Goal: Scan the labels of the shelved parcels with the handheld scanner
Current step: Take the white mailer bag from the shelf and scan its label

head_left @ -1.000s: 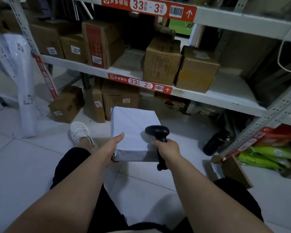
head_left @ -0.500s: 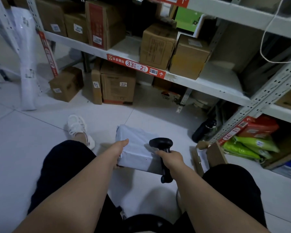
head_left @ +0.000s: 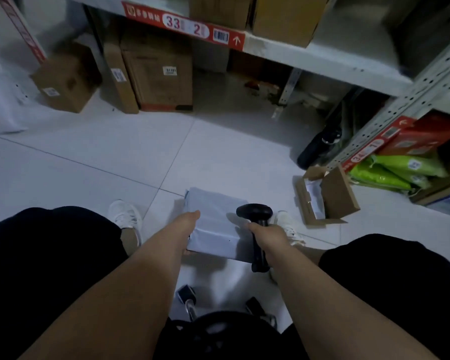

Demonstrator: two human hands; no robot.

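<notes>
- The left hand (head_left: 190, 224) holds a white poly-wrapped parcel (head_left: 213, 224) by its left edge, thumb lying along the top; the fingers are hidden underneath, so how tightly they curl cannot be told.
- The parcel is held low between the knees, above the tiled floor (head_left: 115, 157), its broad top face turned up toward the head, probably so a label could be read. No label shows on this face.
- The right hand (head_left: 268, 232) is wrapped round the grip of the black handheld scanner (head_left: 255, 224), fingers closed on the handle. The scanner's head sits at the parcel's right edge, over the top face, and the handle runs down beside it.
- The scanner being kept right at the parcel suggests a scan is in hand or about to be; whether the window faces a label cannot be told.
- The other shelved parcels wait ahead: brown cartons (head_left: 156, 74) with small white labels stand on the floor under the shelf (head_left: 322, 63), whose red tag (head_left: 185, 27) reads 33 and 2.
- An open cardboard box (head_left: 327, 196) lies on the floor to the right, well apart from the hands.
</notes>
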